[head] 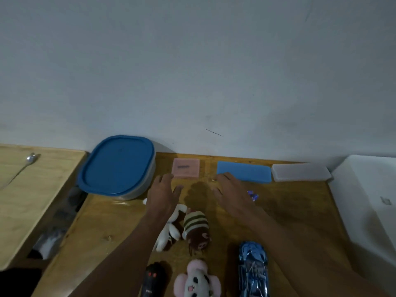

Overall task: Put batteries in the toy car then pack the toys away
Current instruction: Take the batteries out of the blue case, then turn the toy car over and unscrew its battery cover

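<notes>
A shiny blue toy car [253,270] lies at the front of the wooden table [289,211]. A black remote [153,279] sits front left. Three plush toys lie between: a white-and-brown one [171,230] partly under my left arm, a striped brown one [196,229] and a pink-eared one [197,281]. My left hand [164,195] and right hand [232,194] hover over the table's back half, fingers spread, holding nothing. A small pink box [186,171] lies just beyond my left fingertips. A blue case [246,174] lies just beyond the right ones.
A container with a blue lid [116,166] stands at the back left against the wall. A clear case [300,172] lies at the back right. Near my right hand is a small shiny wrapper [252,195]. A white box [368,200] flanks the right edge. A spoon [20,170] lies on the left table.
</notes>
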Motion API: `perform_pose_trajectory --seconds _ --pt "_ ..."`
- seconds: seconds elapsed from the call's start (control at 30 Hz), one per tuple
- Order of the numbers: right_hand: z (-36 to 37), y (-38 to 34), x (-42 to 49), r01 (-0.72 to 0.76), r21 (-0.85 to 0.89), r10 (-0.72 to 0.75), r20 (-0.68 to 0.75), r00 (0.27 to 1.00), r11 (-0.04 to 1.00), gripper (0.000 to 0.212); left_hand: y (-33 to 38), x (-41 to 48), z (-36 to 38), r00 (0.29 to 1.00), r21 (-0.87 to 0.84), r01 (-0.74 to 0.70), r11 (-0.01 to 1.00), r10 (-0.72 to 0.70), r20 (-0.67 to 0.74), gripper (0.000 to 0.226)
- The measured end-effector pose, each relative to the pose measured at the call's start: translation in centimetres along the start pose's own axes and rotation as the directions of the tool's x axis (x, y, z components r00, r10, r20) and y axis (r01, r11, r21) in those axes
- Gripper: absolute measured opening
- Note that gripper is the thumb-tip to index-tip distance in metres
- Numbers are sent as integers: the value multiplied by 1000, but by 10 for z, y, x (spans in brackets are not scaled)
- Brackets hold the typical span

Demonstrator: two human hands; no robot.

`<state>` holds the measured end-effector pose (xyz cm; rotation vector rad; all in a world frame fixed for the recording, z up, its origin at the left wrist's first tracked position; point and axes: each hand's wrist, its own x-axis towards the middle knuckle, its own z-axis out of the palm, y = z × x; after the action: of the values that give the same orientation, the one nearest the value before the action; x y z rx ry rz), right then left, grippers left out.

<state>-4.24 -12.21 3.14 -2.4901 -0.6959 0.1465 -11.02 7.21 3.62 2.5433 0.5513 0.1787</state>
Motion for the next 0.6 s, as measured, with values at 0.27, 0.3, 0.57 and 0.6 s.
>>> perform_pose_trajectory --seconds 0.27,0.3,0.57,0.6 --pt "35 -32 29 -22 -38 21 -7 1000 999 27 -28 30 10 993 -16 6 1000 -4 116 37" --pt "41 -35 33 -32 -44 32 -10 999 998 27 -33 36 13 991 -26 12 1000 -8 134 37" --pt "77 -50 79 -66 -184 58 -47 997 981 24 -57 72 37 961 -97 35 995 -7 276 46" --pt "80 -49 84 -71 -197 64 -42 997 978 24 -61 76 40 961 -107 21 994 10 278 47"
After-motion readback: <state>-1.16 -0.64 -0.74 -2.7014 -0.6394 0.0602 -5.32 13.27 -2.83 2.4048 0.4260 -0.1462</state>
